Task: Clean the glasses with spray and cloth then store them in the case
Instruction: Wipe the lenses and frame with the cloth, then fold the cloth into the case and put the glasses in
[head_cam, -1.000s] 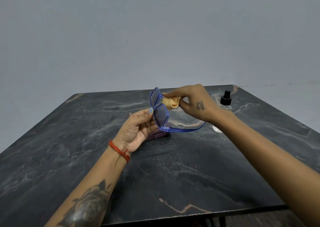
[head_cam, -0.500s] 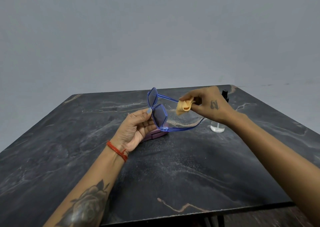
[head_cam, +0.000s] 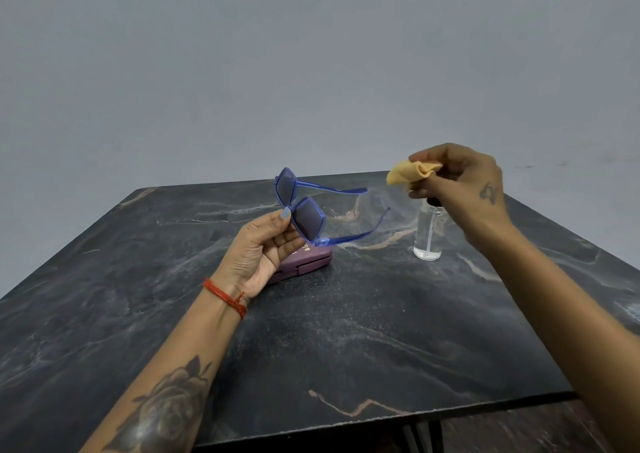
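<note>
change: my right hand (head_cam: 460, 182), pinching cloth (head_cam: 410, 173), has lifted off glasses (head_cam: 304, 212) | left hand (head_cam: 263, 248) grips glasses above case (head_cam: 304, 262) | wiping seems done, storing next

near table (head_cam: 346, 331) bare, case (head_cam: 304, 262) and bottle (head_cam: 427, 234) (upright) farther back

soft even light, slight blur

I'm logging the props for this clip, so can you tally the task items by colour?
Blue: 1, the glasses, held in the left hand
Yellow: 1, the cloth, pinched in the right hand
Purple: 1, the case, on the table
Clear with a dark cap: 1, the spray bottle
Total: 4
</note>
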Tool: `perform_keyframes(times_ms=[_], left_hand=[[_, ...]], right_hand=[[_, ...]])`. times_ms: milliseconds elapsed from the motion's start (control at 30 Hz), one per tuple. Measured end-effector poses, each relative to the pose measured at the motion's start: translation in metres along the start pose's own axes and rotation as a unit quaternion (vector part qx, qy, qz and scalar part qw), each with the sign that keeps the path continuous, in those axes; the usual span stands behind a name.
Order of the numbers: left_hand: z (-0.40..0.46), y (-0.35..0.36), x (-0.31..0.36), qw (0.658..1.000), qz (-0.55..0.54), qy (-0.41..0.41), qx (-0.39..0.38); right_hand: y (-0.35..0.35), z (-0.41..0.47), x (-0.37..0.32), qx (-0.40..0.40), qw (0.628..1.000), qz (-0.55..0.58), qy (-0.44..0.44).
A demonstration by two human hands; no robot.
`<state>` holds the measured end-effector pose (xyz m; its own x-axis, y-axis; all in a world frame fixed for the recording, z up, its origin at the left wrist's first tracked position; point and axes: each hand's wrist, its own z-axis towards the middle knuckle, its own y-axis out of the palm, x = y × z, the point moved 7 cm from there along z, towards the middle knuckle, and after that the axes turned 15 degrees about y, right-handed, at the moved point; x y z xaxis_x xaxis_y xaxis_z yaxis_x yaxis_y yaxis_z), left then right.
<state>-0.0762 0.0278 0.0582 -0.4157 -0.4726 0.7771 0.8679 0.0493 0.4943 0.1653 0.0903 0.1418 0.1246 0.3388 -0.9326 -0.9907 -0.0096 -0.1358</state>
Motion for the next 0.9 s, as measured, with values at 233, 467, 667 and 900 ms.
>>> perform_keyframes(times_ms=[233,467,667,900], left_hand=[[0.000,0.002,0.000,0.999,0.034,0.009,0.029],[-0.001,0.002,-0.005,0.999,0.044,0.009,0.022],[-0.002,0.003,-0.006,0.998,0.054,0.011,0.023],[-0.003,0.005,-0.008,0.997,0.068,0.016,0.018]], right_hand=[[0.021,-0.048,0.039,-0.072,0.996,0.006,0.058],[0.050,-0.072,0.070,-0.174,0.975,-0.091,0.105],[0.056,-0.079,0.086,-0.221,0.955,-0.141,0.137],[0.057,-0.084,0.084,-0.308,0.911,-0.244,0.125]])
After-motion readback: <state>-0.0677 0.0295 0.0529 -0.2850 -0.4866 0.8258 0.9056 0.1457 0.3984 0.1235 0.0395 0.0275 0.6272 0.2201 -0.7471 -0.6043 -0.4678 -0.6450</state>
